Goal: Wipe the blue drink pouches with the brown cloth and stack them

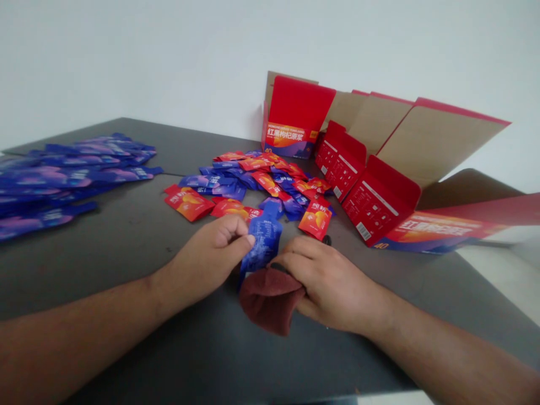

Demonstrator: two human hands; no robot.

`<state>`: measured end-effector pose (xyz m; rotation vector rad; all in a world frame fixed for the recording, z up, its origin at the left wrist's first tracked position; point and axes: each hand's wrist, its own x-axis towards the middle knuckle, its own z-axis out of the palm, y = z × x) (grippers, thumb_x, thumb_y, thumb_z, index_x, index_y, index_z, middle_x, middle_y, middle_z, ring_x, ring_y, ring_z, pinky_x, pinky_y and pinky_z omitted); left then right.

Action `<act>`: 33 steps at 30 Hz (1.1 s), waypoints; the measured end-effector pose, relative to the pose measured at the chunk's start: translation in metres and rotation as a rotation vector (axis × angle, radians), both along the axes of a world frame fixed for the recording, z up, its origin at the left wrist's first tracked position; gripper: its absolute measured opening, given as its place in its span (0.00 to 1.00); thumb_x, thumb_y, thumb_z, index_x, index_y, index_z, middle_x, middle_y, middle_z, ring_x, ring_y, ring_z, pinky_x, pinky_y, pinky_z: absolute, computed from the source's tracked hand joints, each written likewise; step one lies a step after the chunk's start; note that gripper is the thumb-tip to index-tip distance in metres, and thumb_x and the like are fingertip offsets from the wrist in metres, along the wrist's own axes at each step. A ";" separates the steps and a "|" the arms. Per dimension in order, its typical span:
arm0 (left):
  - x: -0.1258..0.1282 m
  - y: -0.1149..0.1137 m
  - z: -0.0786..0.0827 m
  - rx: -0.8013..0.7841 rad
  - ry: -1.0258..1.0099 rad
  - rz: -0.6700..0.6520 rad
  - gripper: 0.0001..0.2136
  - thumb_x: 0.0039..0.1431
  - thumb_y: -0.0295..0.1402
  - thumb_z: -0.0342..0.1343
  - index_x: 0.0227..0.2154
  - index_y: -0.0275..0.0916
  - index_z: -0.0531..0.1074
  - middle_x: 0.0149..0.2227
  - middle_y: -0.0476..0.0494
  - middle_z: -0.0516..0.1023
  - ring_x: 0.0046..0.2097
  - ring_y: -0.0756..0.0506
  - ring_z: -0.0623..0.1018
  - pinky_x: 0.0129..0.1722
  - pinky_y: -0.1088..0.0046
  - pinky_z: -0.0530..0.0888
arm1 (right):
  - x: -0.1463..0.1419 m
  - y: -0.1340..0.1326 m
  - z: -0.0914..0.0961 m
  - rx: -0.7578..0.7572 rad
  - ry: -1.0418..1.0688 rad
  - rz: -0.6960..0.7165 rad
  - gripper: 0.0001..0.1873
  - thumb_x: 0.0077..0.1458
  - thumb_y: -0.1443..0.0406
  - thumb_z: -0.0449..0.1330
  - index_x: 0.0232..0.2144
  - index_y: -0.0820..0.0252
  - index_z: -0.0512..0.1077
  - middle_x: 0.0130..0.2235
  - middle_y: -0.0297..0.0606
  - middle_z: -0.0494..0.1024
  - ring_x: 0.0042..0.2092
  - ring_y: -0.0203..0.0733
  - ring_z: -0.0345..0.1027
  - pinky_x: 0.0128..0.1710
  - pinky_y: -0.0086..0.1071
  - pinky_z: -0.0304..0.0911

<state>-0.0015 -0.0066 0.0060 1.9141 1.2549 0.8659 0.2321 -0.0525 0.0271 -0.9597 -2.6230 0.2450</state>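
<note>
Left hand [206,259] pinches a blue sachet [262,247] to steady it. Right hand [324,284] bunches a maroon cloth [270,301] against it, probably wiping.

Head-worn view looks down at left hand [206,259] and right hand [329,284].
</note>
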 end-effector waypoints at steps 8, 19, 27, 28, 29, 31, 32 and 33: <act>0.001 -0.001 -0.001 0.000 0.013 -0.051 0.10 0.64 0.36 0.52 0.26 0.41 0.65 0.24 0.53 0.69 0.27 0.49 0.69 0.29 0.70 0.65 | 0.003 0.004 -0.001 0.057 0.046 -0.162 0.11 0.58 0.70 0.63 0.45 0.63 0.73 0.43 0.42 0.76 0.45 0.46 0.70 0.44 0.38 0.68; 0.000 -0.005 -0.001 -0.037 0.031 -0.115 0.08 0.63 0.33 0.53 0.27 0.41 0.65 0.25 0.54 0.69 0.28 0.49 0.69 0.29 0.72 0.65 | 0.008 0.006 -0.001 0.095 0.094 -0.213 0.08 0.57 0.70 0.62 0.40 0.59 0.69 0.41 0.40 0.74 0.43 0.45 0.69 0.42 0.37 0.68; 0.001 -0.006 -0.001 -0.065 0.023 -0.128 0.10 0.64 0.35 0.53 0.27 0.41 0.66 0.25 0.54 0.70 0.28 0.50 0.68 0.28 0.73 0.64 | 0.009 0.009 0.000 0.103 0.118 -0.281 0.10 0.55 0.71 0.61 0.39 0.57 0.67 0.40 0.39 0.74 0.42 0.45 0.69 0.41 0.37 0.67; 0.001 -0.006 -0.001 -0.072 0.025 -0.131 0.10 0.65 0.36 0.53 0.27 0.41 0.66 0.25 0.54 0.70 0.28 0.50 0.69 0.28 0.73 0.65 | 0.009 0.009 0.000 0.099 0.122 -0.290 0.10 0.55 0.71 0.61 0.38 0.56 0.66 0.40 0.39 0.74 0.42 0.46 0.69 0.40 0.37 0.67; 0.001 -0.006 0.000 -0.073 0.027 -0.135 0.10 0.65 0.36 0.53 0.27 0.41 0.66 0.25 0.53 0.70 0.28 0.50 0.69 0.28 0.73 0.65 | 0.009 0.009 0.001 0.089 0.120 -0.280 0.10 0.55 0.71 0.61 0.38 0.56 0.66 0.40 0.39 0.73 0.42 0.45 0.69 0.40 0.37 0.67; 0.001 -0.007 0.000 -0.058 0.033 -0.137 0.10 0.64 0.35 0.54 0.26 0.41 0.65 0.25 0.53 0.70 0.28 0.50 0.69 0.28 0.73 0.64 | 0.009 0.009 0.001 0.060 0.107 -0.234 0.09 0.56 0.71 0.61 0.37 0.56 0.65 0.40 0.39 0.73 0.41 0.44 0.69 0.40 0.36 0.67; 0.001 -0.007 0.000 -0.048 0.037 -0.137 0.11 0.64 0.35 0.54 0.26 0.41 0.65 0.25 0.53 0.69 0.28 0.49 0.68 0.28 0.73 0.64 | 0.009 0.008 0.001 0.053 0.104 -0.221 0.09 0.56 0.71 0.61 0.37 0.56 0.65 0.40 0.38 0.73 0.41 0.44 0.69 0.39 0.36 0.67; 0.001 -0.007 0.000 -0.040 0.039 -0.135 0.11 0.64 0.35 0.54 0.26 0.41 0.65 0.25 0.53 0.69 0.28 0.49 0.69 0.28 0.73 0.64 | 0.009 0.009 0.001 0.060 0.109 -0.223 0.09 0.56 0.71 0.61 0.37 0.56 0.65 0.40 0.38 0.73 0.41 0.44 0.69 0.39 0.36 0.67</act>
